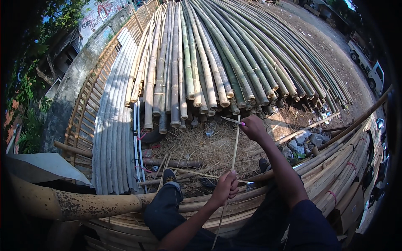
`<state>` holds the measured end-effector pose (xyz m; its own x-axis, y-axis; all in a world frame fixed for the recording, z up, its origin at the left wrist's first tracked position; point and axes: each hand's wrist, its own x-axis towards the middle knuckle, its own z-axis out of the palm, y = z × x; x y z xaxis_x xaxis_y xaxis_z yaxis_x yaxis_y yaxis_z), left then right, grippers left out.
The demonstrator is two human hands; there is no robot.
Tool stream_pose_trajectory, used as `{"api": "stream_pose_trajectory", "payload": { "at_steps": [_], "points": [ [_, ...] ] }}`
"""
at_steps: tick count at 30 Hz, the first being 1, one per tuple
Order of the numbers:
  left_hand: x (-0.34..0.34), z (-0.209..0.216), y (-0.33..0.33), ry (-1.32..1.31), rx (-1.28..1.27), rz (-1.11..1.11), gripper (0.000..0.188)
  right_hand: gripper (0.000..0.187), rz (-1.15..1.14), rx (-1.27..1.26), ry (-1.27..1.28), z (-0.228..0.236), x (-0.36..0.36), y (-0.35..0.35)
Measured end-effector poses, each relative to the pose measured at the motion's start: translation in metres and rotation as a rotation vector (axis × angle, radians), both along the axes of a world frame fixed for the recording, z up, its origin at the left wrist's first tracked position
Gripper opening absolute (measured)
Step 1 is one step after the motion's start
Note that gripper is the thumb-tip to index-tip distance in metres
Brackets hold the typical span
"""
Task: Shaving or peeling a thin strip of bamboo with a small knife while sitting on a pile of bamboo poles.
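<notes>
The left hand (224,189) had its fingers clamped around a thin strip (235,147), which ran from between the person's legs (162,213) toward the far side. The right hand (252,127), farther off and to the right, had its fingers wrapped around a pink-handled knife (230,121), whose blade crossed the strip near its far end (whether it bit in was too small to tell). Beyond lay many long poles (197,62), with dry straw (205,146) nearer and grey roofing sheets (112,134) at left.

The knife (235,121) is silver and pink, the strip (235,148) pale yellow, the piled poles (215,79) green and tan, the foreground pole (96,206) yellow with black speckles.
</notes>
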<state>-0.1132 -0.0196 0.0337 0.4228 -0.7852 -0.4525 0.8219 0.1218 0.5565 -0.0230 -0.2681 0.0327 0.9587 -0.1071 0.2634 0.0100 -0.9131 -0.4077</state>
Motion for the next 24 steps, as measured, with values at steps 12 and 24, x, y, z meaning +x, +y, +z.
{"api": "stream_pose_trajectory", "payload": {
  "at_steps": [12, 24],
  "points": [
    [-0.02, 0.017, 0.001, -0.368, 0.142, -0.161, 0.032, 0.025, -0.448, -0.048, 0.192, -0.017, -0.005, -0.046],
    [0.019, 0.011, 0.007, -0.244, 0.204, -0.054, 0.031, 0.035, -0.006, 1.227, 0.053, 0.02, -0.001, -0.016]
  ]
}}
